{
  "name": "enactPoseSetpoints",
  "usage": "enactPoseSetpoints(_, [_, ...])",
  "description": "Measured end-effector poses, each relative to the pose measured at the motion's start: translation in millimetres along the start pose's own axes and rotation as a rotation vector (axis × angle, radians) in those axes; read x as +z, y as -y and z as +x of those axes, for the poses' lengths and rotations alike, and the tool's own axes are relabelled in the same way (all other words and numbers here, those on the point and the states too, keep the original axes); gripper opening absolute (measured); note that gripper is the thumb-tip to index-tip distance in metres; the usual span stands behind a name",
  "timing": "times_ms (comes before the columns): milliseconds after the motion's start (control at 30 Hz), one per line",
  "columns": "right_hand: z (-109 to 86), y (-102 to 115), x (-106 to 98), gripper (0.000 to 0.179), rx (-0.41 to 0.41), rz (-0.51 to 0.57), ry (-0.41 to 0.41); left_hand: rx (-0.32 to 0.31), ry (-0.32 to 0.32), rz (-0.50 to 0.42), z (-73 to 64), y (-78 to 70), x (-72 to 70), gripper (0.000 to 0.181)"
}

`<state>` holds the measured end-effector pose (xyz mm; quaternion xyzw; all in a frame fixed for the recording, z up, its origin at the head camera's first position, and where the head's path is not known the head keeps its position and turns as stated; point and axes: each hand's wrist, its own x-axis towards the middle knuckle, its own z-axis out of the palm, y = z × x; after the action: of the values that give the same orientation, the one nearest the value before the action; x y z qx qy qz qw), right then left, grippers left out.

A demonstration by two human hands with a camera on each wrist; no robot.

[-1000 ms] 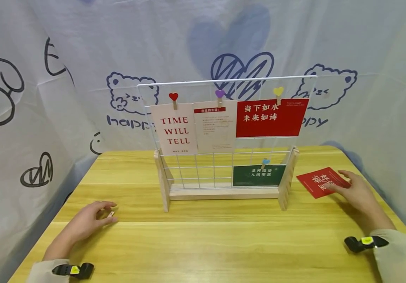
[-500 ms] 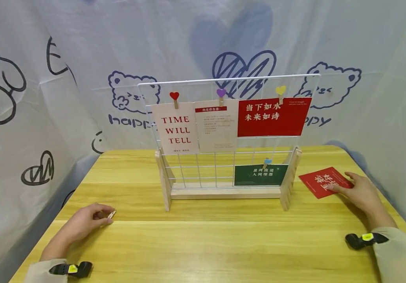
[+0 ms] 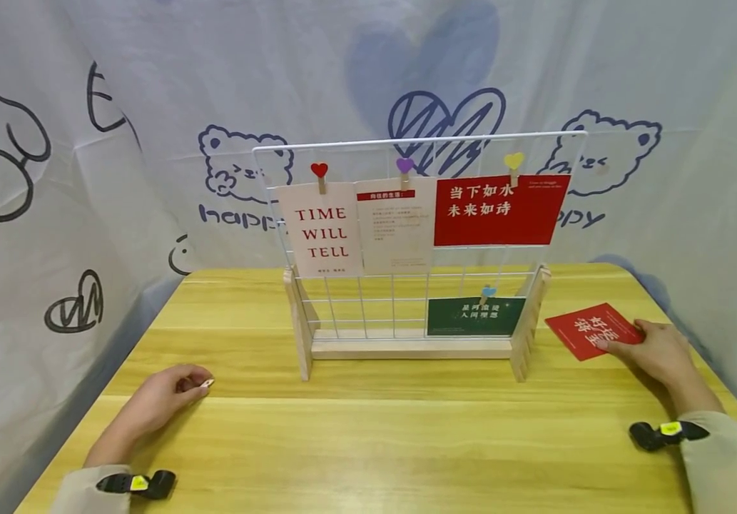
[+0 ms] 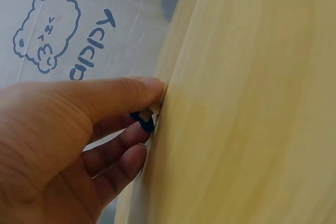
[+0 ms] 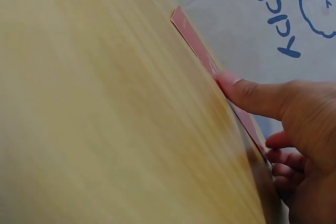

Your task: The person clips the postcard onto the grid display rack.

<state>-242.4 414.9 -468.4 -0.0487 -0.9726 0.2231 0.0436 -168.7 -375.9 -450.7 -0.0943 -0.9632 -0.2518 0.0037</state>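
My left hand [image 3: 165,401] is over the left part of the table, pinching a small wooden clothespin [image 3: 207,383] between thumb and fingers. In the left wrist view a dark blue piece shows on this clothespin [image 4: 146,121], partly covered by the fingers. On the right, my right hand [image 3: 662,355] grips a red card [image 3: 589,330] with white lettering by its near right corner. Its thumb lies on top of the card [image 5: 195,43] in the right wrist view, close over the wood, and the other fingers curl at the edge.
A white wire grid rack [image 3: 377,308] on wooden feet stands mid-table. Heart-topped clothespins hold two pale cards [image 3: 323,235], a red card [image 3: 493,227] and a green card [image 3: 477,325] on it. Behind the wooden table [image 3: 368,442] hangs a printed curtain [image 3: 336,93].
My left fingers, looser around the clothespin a second ago, have closed on it. The right hand keeps hold of the red card with little movement. The head view has shifted slightly.
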Motion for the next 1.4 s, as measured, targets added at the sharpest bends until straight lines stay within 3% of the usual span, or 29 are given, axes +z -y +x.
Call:
enactPoseSetpoints(267, [-1.3, 0, -7, 0.095, -0.005, -0.02, 0.037, 0.025, -0.003, 0.011, 2.9, -3.2, 0.4, 0.023])
enactPoseSetpoints(467, [-1.2, 0, -8, 0.096, 0.026, -0.007, 0.036, 0.001, -0.028, 0.0, 3.0, -5.3, 2.1, 0.018])
enactPoseSetpoints(700, [-2.4, 0, -7, 0.095, 0.016, 0.045, 0.026, -0.038, -0.053, 0.031, 2.7, -6.3, 2.8, 0.025])
enactPoseSetpoints(933, [-1.0, 1, -4, 0.09, -0.026, 0.073, -0.025, 0.009, -0.02, 0.037, -1.1, -8.4, -0.6, 0.02])
enactPoseSetpoints(1200, [-2.2, 3, -5, 0.077, 0.011, 0.137, -0.05, 0.017, -0.016, 0.079, -2.6, -6.4, -2.1, 0.023])
enactPoseSetpoints(1400, [-4.7, 6, -11, 0.071, 0.04, 0.233, -0.052, -0.031, 0.011, 0.1, -1.7, -7.1, -6.7, 0.02])
